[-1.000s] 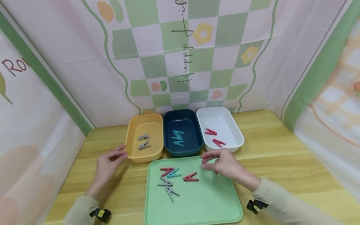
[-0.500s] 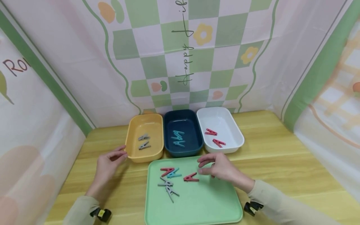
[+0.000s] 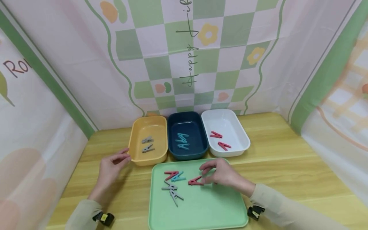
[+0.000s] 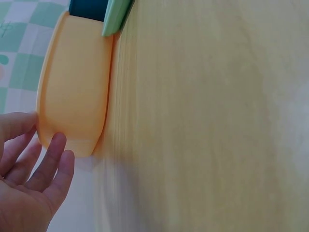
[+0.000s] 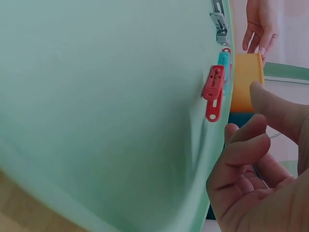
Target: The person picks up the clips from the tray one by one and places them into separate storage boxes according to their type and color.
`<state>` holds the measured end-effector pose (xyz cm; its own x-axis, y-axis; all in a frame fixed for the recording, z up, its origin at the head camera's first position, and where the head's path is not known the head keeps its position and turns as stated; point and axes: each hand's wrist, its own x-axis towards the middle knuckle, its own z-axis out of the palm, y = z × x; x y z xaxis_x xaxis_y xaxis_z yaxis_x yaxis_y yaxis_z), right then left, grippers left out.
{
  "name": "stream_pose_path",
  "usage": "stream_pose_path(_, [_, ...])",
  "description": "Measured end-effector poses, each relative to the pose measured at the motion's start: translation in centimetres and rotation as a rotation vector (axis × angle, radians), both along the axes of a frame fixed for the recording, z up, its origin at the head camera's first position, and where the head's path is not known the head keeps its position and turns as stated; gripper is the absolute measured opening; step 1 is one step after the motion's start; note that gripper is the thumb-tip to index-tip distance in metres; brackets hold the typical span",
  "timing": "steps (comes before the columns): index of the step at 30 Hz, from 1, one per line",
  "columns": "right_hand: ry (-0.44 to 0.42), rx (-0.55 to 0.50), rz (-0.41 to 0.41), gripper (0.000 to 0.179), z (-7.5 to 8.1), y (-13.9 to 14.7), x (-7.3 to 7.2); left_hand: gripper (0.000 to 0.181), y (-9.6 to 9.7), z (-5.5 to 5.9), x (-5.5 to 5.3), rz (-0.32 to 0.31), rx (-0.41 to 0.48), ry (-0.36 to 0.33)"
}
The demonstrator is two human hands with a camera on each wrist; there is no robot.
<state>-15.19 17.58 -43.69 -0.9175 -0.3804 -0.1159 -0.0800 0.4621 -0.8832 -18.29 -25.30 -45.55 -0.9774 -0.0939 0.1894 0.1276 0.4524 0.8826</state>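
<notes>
One red clothespin [image 3: 195,181] lies on the green tray [image 3: 201,210], just beside your right hand [image 3: 223,175], in the head view; left wrist: your left hand [image 4: 29,187] touches the yellow bin [image 4: 75,77], fingers loosely spread; right wrist: your right thumb and fingertips stand apart.

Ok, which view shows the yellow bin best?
The head view: the yellow bin shows almost whole, with two grey clips inside. The left wrist view shows its outside close up, by the left hand; the right wrist view, only a small part beyond the green tray.
</notes>
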Motion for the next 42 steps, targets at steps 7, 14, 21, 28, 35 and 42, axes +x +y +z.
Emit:
stream_pose_path(7, [-0.004,0.046,0.001,0.041,-0.9,-0.2,0.0,0.014,-0.1,-0.1,-0.1,-0.005,-0.003,0.014])
stream_pose_path(14, [-0.028,0.042,-0.016,0.041,-1.3,-0.4,0.0,0.014,-0.1,-0.1,-0.1,-0.002,-0.004,0.009])
stream_pose_path(21, [-0.034,0.059,-0.02,0.042,-1.4,-0.6,-0.1,0.016,0.0,0.1,0.0,-0.008,0.002,-0.001])
stream_pose_path(28, [-0.026,0.088,-0.025,0.042,-1.3,-0.7,0.1,0.017,0.0,0.1,0.1,-0.007,0.017,-0.019])
stream_pose_path(35, [0.005,0.156,-0.015,0.039,-1.9,-0.7,-0.3,0.017,0.0,0.1,0.1,-0.003,0.019,-0.027])
stream_pose_path(42, [0.045,0.195,0.018,0.041,-3.6,-0.2,-1.1,0.018,-0.1,0.1,0.1,-0.004,0.027,-0.049])
